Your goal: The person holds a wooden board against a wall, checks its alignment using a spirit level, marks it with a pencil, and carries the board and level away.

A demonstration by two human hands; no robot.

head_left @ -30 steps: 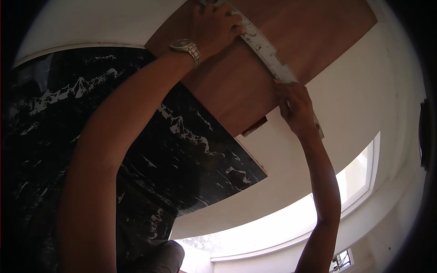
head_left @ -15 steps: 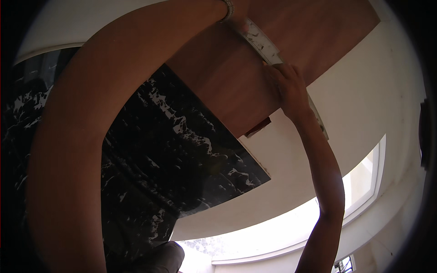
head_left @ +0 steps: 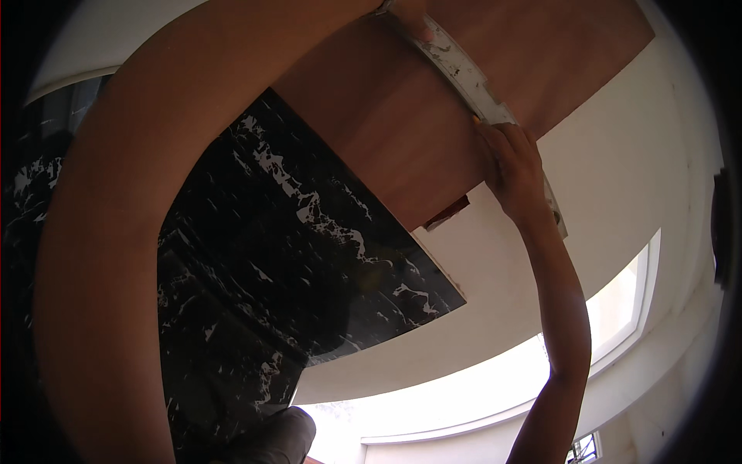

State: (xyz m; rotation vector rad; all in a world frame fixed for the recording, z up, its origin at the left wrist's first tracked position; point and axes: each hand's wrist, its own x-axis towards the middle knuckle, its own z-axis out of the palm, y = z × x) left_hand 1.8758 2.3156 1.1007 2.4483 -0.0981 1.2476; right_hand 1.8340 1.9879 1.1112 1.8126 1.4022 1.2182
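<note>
A long metal straightedge (head_left: 462,71), smeared with white plaster, lies flat against a brown wooden panel (head_left: 379,131) overhead. My right hand (head_left: 514,166) grips its lower part, fingers wrapped over the edge. My left hand (head_left: 419,22) holds its upper end at the top rim of the picture; only a fingertip shows there. My left forearm sweeps across the left half of the view, close to the camera, and hides much of what is behind it.
A glossy black slab with white veins (head_left: 309,255) adjoins the wooden panel on the left. White plastered ceiling (head_left: 618,155) surrounds both. A bright recessed opening (head_left: 618,309) curves along the lower right. A dark rounded object (head_left: 270,437) sits at the bottom edge.
My left arm has risen and come closer to the camera, so its hand and wristwatch have slid off the top edge. My right hand stays on the straightedge.
</note>
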